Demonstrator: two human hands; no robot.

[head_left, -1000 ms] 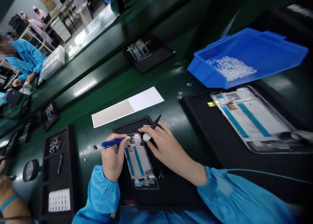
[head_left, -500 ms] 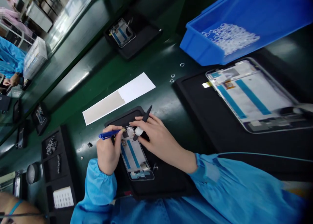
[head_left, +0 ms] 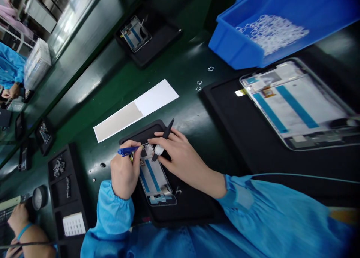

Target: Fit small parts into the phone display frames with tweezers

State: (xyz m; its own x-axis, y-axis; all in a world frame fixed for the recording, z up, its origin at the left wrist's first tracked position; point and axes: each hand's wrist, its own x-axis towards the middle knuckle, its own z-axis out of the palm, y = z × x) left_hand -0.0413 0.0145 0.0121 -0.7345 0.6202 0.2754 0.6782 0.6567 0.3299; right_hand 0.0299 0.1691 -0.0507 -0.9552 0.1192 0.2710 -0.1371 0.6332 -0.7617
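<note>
A phone frame (head_left: pixel 155 179) with blue strips lies face up on a black tray (head_left: pixel 194 209) in front of me. My left hand (head_left: pixel 125 170) is closed at the frame's upper left corner, pinching a slim blue pen-like tool (head_left: pixel 127 151). Its tip reaches the frame's top edge, partly hidden by my fingers. On the other side, my right hand (head_left: pixel 182 158) is closed around a black spudger-like stick (head_left: pixel 168 129) with a white wrap (head_left: pixel 159 150). The stick's flat lower end is over the frame's upper right part; whether it touches cannot be made out.
A second black tray (head_left: pixel 225 111) at right bears another phone frame (head_left: pixel 317 93). Behind it stands a blue bin (head_left: pixel 234 50) of small white rings. A white strip (head_left: pixel 157 96) lies ahead. At left are a compartmented parts tray (head_left: pixel 81 198) and a co-worker's arm (head_left: pixel 35 237).
The blue tool has swung so that less of its length shows. Both my hands stay at the phone frame. A co-worker's hand has come into view at lower left.
</note>
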